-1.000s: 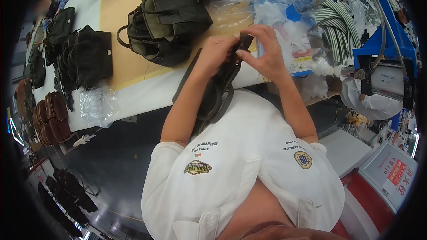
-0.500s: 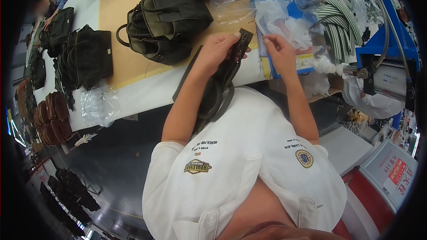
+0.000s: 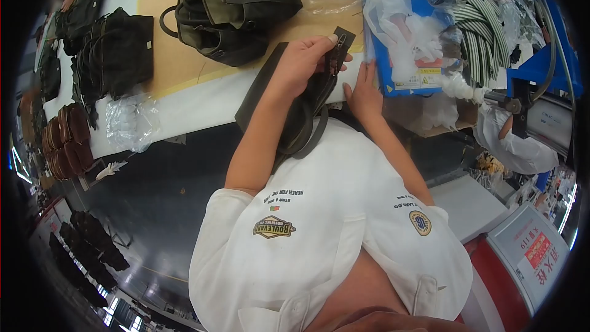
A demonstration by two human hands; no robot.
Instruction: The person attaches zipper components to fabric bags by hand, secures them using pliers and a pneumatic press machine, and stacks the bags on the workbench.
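Steadying: one dark bag (image 3: 260, 83), zip end (image 3: 346, 37) pinched in closed left hand (image 3: 299, 66); my right hand (image 3: 366, 96), open, seemingly empty.

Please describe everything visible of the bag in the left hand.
The bag is dark olive and looks like cloth. A zip with a shiny pull runs to a flat end, where the left hand grips it. A curved handle reaches toward the shirt. The bag slants across the table's edge, partly hidden by the forearm.

Right hand (image 3: 365, 97) gone from zipper end (image 3: 344, 38), now at table (image 3: 215, 107) edge beside blue base (image 3: 385, 75).
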